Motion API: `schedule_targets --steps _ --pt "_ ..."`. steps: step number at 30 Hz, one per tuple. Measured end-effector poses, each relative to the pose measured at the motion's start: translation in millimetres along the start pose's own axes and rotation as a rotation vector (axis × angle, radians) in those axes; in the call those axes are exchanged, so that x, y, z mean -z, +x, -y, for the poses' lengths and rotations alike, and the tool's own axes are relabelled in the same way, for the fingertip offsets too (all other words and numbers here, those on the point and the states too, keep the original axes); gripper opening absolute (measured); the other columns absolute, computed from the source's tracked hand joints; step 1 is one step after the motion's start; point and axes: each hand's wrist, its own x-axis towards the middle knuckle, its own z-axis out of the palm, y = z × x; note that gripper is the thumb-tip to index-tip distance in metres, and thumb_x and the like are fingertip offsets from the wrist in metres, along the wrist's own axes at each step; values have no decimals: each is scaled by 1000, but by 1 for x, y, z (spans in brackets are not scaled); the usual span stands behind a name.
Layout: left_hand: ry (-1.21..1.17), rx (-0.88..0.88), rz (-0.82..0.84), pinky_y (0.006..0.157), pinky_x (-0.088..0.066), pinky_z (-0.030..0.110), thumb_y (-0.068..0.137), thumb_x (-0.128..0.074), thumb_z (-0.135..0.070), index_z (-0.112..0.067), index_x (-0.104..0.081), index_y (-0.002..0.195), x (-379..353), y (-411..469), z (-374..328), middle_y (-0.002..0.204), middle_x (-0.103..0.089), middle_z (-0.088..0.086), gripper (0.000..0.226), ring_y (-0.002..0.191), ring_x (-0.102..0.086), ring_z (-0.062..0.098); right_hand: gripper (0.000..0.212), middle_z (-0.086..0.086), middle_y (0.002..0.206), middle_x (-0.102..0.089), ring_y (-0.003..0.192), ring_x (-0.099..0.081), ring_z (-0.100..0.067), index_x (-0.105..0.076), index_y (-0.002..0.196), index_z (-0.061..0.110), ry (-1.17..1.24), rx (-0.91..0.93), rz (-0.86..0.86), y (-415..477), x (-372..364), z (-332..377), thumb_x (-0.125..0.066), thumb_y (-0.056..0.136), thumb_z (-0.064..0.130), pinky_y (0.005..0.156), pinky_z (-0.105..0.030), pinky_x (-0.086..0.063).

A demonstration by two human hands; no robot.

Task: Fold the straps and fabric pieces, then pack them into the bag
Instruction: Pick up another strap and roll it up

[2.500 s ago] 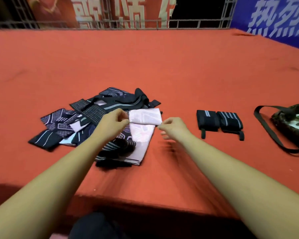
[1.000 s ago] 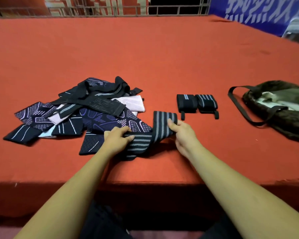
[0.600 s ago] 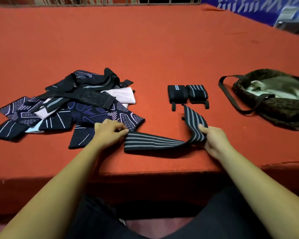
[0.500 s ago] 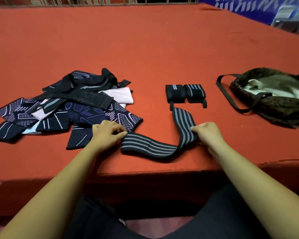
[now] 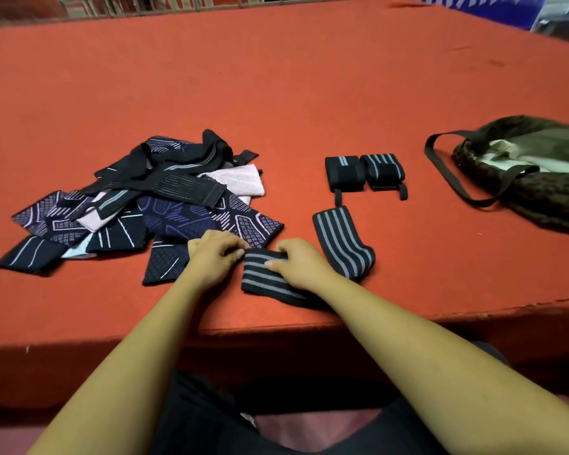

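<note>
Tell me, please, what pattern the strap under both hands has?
Black with grey lengthwise stripes, on the strap, seen clearly in the head view.

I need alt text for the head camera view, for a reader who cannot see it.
Two bare hands, left hand and right hand, pinch one end of a black grey-striped elastic strap on an orange-red cloth table. A pile of dark patterned fabric pieces lies left; two rolled black straps and an open dark bag lie right.

strap (image 5: 342, 244): black, grey stripes | table (image 5: 276, 93): red-orange | bag (image 5: 539, 188): dark camouflage
</note>
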Motion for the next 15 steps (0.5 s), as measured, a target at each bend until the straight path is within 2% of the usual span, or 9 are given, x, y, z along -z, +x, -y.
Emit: schedule_targets --steps 2,4,6,8,11,15 --pt "39 35 -48 101 -30 49 91 -61 -31 -55 -57 71 -2 1 -3 88 -58 -29 31 109 -46 11 40 2 63 -50 71 -51 -21 -45 62 15 67 29 -12 -8 10 -5 -70 87 31 61 -32 -33" --pt "86 52 -71 97 -26 41 91 -66 -25 -53 -57 69 -3 3 -6 85 -59 -27 37 109 -46 9 32 -2 68 -52 66 -49 -16 -52 69 12 176 6 -7 -18 25 -13 -70 88 30 59 -30 -34" --pt "123 86 -84 83 -16 31 91 -67 -24 -47 -60 72 -3 2 -12 86 -59 -23 30 110 -45 8 29 0 69 -52 65 -47 -13 -53 71 14 238 -27 -6 -29 43 -25 -69 90 30 60 -29 -34" --pt "138 100 -99 78 -14 31 91 -66 -24 -41 -66 78 -5 2 -14 88 -61 -20 21 112 -45 7 30 4 66 -53 63 -48 -11 -52 68 18 261 -59 -29 -39 58 -40 -68 90 31 62 -29 -36" --pt "159 114 -108 80 -17 33 91 -66 -23 -37 -69 81 -6 2 -15 89 -62 -19 17 111 -47 8 31 8 63 -52 59 -47 -8 -53 65 19 300 -80 -9 -47 71 -54 -67 91 28 60 -27 -37" --pt "181 153 -99 78 -18 34 91 -65 -24 -38 -66 79 -6 2 -22 87 -59 -19 19 110 -48 9 28 2 63 -53 58 -47 -9 -54 66 15 569 -55 -106 -53 95 -61 -65 92 13 58 -26 -37"
